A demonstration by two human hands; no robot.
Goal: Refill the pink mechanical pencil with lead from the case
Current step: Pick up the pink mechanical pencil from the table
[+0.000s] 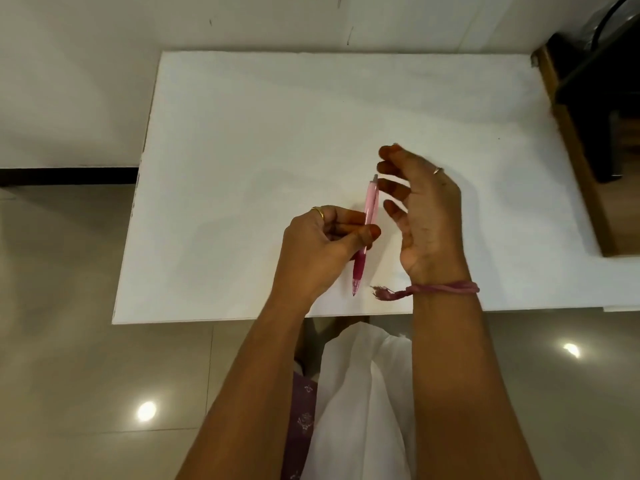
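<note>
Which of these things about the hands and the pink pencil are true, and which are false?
1. The left hand holds the pencil. True.
2. The pencil lies flat on the table. False: it is held up above the table, tip toward the person.
3. The right hand grips the pencil. False: its fingers are spread beside the pencil's top end, gripping nothing.
4. A pink thread is tied round the right wrist. True.
5. A lead case lies open on the table. False: no case shows in this view.
</note>
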